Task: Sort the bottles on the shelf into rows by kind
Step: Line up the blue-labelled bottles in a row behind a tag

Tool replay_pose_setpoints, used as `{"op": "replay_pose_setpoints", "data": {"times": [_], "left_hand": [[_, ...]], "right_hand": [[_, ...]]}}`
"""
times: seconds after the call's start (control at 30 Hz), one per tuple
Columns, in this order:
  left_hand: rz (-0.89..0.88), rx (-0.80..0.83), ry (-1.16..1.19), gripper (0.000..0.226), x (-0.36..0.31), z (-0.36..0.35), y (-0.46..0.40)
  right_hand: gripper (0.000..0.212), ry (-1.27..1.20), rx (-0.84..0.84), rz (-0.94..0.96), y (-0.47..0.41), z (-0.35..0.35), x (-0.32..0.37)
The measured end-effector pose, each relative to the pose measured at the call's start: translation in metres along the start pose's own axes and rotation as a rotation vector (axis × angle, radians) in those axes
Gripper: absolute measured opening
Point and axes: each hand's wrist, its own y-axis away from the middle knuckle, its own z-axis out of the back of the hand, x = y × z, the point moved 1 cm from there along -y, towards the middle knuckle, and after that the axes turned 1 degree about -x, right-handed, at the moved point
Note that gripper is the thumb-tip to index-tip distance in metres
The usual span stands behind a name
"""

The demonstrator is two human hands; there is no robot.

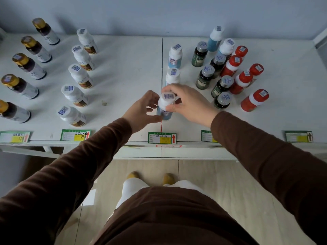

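A blue bottle with a white cap [166, 107] stands on the white shelf [123, 68] near its front edge, at the centre seam. My right hand [185, 101] grips its cap from the right. My left hand [141, 110] touches its lower body from the left. Behind it two more blue bottles [173, 76] [175, 56] stand in a line. At the left are a row of gold-capped dark bottles [28, 65] and a row of white bottles with brown labels [80, 75]. At the right, green bottles [205, 77], red bottles [244, 82] and two blue bottles [216, 38] stand mixed together.
Green price tags [161, 137] line the shelf's front edge. A back wall [159, 15] closes the shelf. A wide bare strip of shelf lies between the white bottles and the centre seam. Below are a tiled floor [212, 174] and my own feet.
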Motion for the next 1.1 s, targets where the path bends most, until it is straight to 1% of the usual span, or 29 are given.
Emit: {"op": "replay_pose_setpoints", "data": {"times": [0.1, 0.2, 0.33, 0.47, 0.5, 0.53, 0.63, 0.67, 0.7, 0.73, 0.8, 0.87, 0.9, 0.97, 1.03, 1.1], "left_hand": [[-0.022, 0.02, -0.212, 0.041, 0.014, 0.006, 0.003], [-0.067, -0.025, -0.351, 0.037, 0.022, 0.011, 0.003], [-0.081, -0.078, -0.413, 0.035, 0.028, 0.016, -0.002], [-0.062, -0.109, -0.438, 0.034, 0.027, 0.022, -0.017], [-0.056, -0.118, -0.452, 0.034, 0.026, 0.023, -0.023], [-0.052, -0.127, -0.467, 0.035, 0.023, 0.024, -0.03], [-0.04, -0.145, -0.474, 0.039, 0.013, 0.023, -0.056], [-0.032, -0.145, -0.46, 0.043, 0.009, 0.021, -0.065], [-0.02, -0.141, -0.439, 0.047, 0.005, 0.017, -0.073], [-0.001, -0.133, -0.415, 0.052, 0.002, 0.013, -0.082], [0.048, -0.104, -0.345, 0.061, -0.003, 0.002, -0.096], [0.085, -0.07, -0.237, 0.065, -0.005, -0.008, -0.106], [0.101, -0.061, -0.181, 0.064, -0.005, -0.012, -0.11], [0.134, -0.066, -0.096, 0.057, -0.004, -0.016, -0.113], [0.146, -0.064, -0.019, 0.049, -0.002, -0.013, -0.113], [0.135, 0.012, 0.188, 0.041, -0.002, -0.005, -0.11]], "right_hand": [[0.048, 0.102, 0.045, 0.046, 0.002, -0.016, -0.002], [0.045, 0.151, 0.078, 0.072, 0.002, -0.024, 0.001], [0.044, 0.14, 0.113, 0.093, 0.002, -0.028, 0.002], [0.059, 0.087, 0.177, 0.059, 0.002, -0.02, 0.002], [0.06, 0.066, 0.151, 0.052, 0.0, -0.014, 0.002], [0.057, 0.048, 0.093, 0.047, -0.003, -0.006, 0.001], [0.033, 0.066, -0.172, 0.028, -0.019, 0.019, -0.01], [0.03, 0.103, -0.235, 0.006, -0.026, 0.027, -0.016], [0.032, 0.153, -0.26, -0.019, -0.035, 0.033, -0.021], [0.037, 0.209, -0.243, -0.039, -0.044, 0.037, -0.026], [0.051, 0.293, -0.121, -0.043, -0.061, 0.038, -0.03], [0.054, 0.337, 0.012, -0.036, -0.073, 0.034, -0.031], [0.052, 0.352, 0.054, -0.038, -0.077, 0.031, -0.032], [0.048, 0.35, 0.068, -0.052, -0.082, 0.029, -0.033], [0.044, 0.282, 0.034, -0.077, -0.085, 0.034, -0.033], [0.039, 0.141, -0.025, -0.107, -0.087, 0.044, -0.033]]}}
